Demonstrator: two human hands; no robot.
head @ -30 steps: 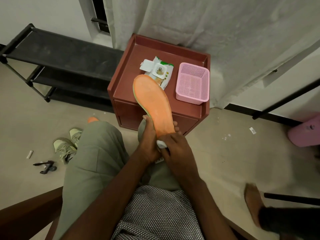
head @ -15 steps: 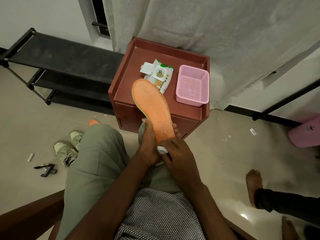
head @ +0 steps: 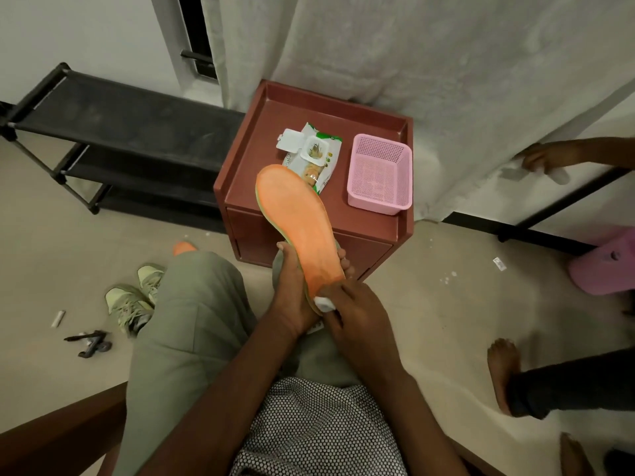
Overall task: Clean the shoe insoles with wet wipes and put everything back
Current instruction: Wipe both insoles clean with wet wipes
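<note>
Left hand [head: 292, 297] clamps heel of orange foam insole [head: 293, 218]; right hand [head: 354, 310] pinches white wet wipe [head: 324, 304] beside. Stroke away from grip, toward toe; brace firmly.

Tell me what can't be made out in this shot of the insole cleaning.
- Wet wipe: head view, mostly hidden under the right hand.
- Insole heel: covered by the left hand.
- Wipes pack print: too small to read.
- Second insole: mostly behind the knee.
</note>
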